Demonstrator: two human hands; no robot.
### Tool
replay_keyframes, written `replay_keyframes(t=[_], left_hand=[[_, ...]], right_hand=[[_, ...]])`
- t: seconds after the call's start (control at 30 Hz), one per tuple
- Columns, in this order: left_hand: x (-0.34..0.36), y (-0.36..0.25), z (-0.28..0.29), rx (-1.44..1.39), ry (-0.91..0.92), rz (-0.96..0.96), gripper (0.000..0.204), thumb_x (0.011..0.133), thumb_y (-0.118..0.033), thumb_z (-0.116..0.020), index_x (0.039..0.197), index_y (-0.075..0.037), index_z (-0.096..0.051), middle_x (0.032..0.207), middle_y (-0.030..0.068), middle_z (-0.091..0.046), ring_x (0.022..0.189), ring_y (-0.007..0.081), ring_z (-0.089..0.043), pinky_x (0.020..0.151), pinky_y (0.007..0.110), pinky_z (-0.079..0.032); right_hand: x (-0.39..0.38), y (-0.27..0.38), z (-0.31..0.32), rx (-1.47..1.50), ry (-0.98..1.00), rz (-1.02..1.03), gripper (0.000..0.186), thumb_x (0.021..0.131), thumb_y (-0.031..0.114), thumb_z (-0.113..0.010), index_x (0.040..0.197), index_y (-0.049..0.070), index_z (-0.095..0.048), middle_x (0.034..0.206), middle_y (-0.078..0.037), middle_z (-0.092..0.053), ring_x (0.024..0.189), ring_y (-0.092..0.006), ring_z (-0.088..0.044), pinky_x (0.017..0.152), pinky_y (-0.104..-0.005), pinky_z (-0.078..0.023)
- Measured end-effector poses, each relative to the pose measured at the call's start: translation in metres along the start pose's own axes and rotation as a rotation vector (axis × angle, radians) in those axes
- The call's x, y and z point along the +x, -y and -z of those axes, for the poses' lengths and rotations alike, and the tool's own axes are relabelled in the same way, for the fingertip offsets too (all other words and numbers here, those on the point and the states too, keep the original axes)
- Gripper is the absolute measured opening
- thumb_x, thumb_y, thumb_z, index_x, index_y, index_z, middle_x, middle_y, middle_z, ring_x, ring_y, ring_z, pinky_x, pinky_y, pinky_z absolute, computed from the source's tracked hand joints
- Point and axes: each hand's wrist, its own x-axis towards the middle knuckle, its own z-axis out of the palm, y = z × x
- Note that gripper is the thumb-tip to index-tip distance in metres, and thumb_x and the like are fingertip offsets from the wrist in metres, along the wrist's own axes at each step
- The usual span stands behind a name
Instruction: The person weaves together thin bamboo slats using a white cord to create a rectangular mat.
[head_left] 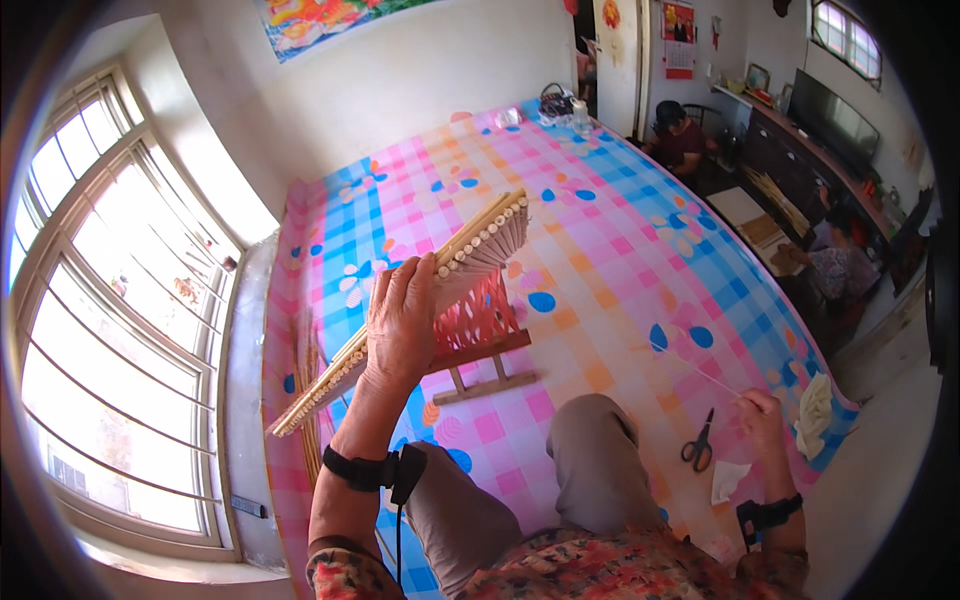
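My left hand [398,315] is closed round a long row of pale reed-like sticks [478,232], lined up side by side with their round cut ends showing. The row slants from the lower left up to the middle. Grey pleated material hangs under its upper end. Below it stands a low wooden stand [487,388] with pink-red strands [478,318] above its bar. Off to the right, my right hand [765,418] pinches a thin white thread [702,372], which runs up and left. Dark-handled scissors [699,452] and a white paper scrap [730,482] lie beside that hand.
A checked, flowered sheet [590,270] covers the bed under me. A pale crumpled cloth [813,415] lies at its right edge. Long thin sticks [308,400] lie by the barred window [130,330]. Two people [682,138] sit at the far right, beyond the bed.
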Motion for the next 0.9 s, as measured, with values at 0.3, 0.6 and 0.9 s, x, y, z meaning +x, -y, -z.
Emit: replay_keyframes(t=[0.3,0.6,0.9], left_hand=[[0.01,0.025,0.009,-0.018,0.05,0.11,0.049,0.082,0.002,-0.058,0.13,-0.001,-0.052,0.126,0.0204,-0.057,0.113,0.0379,-0.054,0.094,0.047,-0.047],[0.003,0.11,-0.029,0.093,0.051,-0.016,0.038,0.095,-0.002,-0.049,0.132,-0.002,-0.054,0.125,0.0148,-0.06,0.117,0.0313,-0.056,0.099,0.04,-0.046],[0.013,0.117,-0.017,-0.02,0.051,0.218,0.036,0.103,-0.021,-0.047,0.135,-0.006,-0.054,0.13,0.0154,-0.059,0.117,0.029,-0.058,0.098,0.038,-0.048]], right_hand=[[0.0,-0.071,0.103,-0.147,-0.197,0.06,0.011,0.091,0.006,-0.062,0.084,-0.001,-0.065,0.065,0.001,-0.05,0.054,-0.0065,-0.043,0.049,-0.0262,-0.035],[-0.005,-0.002,0.113,-0.342,-0.421,0.256,0.007,0.091,0.005,-0.062,0.09,-0.001,-0.062,0.076,0.0,-0.051,0.07,-0.0065,-0.045,0.062,-0.0238,-0.039],[-0.014,0.124,0.108,-0.175,-0.497,0.357,0.013,0.094,0.009,-0.063,0.102,0.001,-0.069,0.088,0.001,-0.063,0.079,-0.0061,-0.055,0.069,-0.0213,-0.046]])
